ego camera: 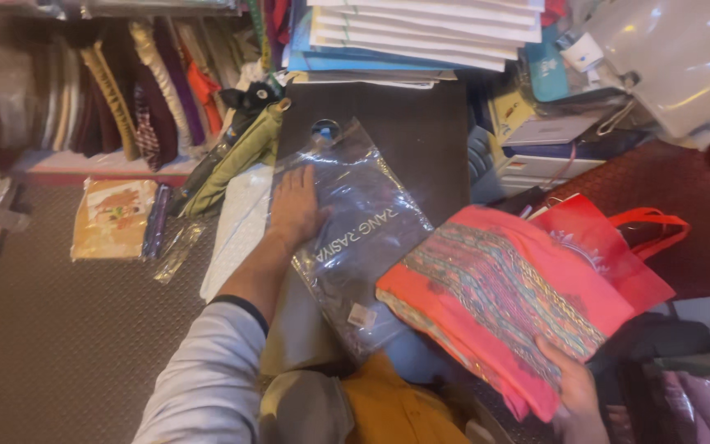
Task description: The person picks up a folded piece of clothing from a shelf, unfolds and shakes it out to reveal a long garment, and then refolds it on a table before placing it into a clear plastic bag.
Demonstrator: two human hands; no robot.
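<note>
My left hand (295, 205) lies flat, fingers apart, on a clear plastic packet holding a dark grey folded garment (363, 238), which rests on a dark brown table (421, 140). My right hand (575, 395) grips the near corner of a folded coral-red garment with a multicoloured patterned band (495, 296), held over the right end of the grey packet. A red carry bag with looped handles (618, 247) lies just behind the coral garment.
Stacked white and blue flat boxes (421, 33) sit at the table's far edge. Folded fabrics fill a shelf (100, 99) at the left. A packed orange garment (112, 218) and a white packet (236, 230) lie on the brown carpet. Olive cloth (240, 156) leans beside the table.
</note>
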